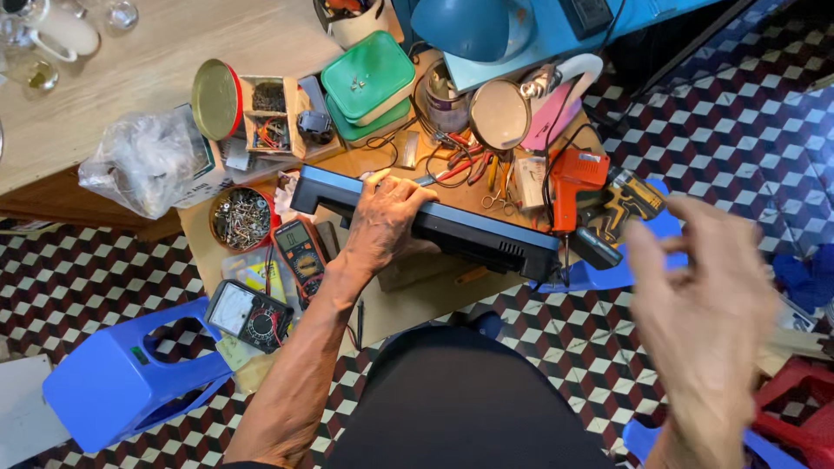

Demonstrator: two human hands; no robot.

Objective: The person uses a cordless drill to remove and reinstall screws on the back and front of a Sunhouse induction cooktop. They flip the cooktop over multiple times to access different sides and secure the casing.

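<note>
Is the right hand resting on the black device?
No: the right hand is raised, open and blurred, clear of the bench, while the left hand grips the black device.

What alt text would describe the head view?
The left hand presses on a long black device set on edge on a cluttered wooden table. The right hand, blurred, is raised and empty. Two meters lie beside.

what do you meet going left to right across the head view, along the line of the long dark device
clear crumpled plastic bag → round tin of screws → left hand on long dark flat device → orange soldering gun → raised, blurred right hand
</note>
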